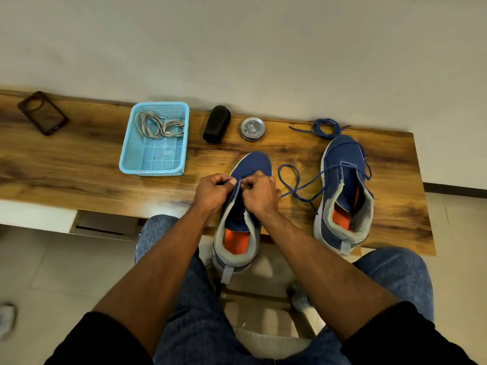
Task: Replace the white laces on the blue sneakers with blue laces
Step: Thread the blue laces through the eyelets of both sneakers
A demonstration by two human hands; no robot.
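Two blue sneakers stand on the wooden table (79, 164). The left sneaker (241, 233) hangs over the table's front edge. My left hand (213, 192) and my right hand (259, 193) meet over its eyelets, both pinching a blue lace (295, 185) that trails in a loop to the right. The right sneaker (345, 196) has a blue lace through its upper eyelets. More blue lace (325, 129) lies coiled beyond its toe. The white laces (158, 125) lie in a light blue basket (126, 154).
A black phone (43, 113) lies at the table's far left. A black brush (217, 123) and a round tin (253, 129) sit between the basket and the right sneaker. My knees in jeans are under the table edge; a wall runs behind.
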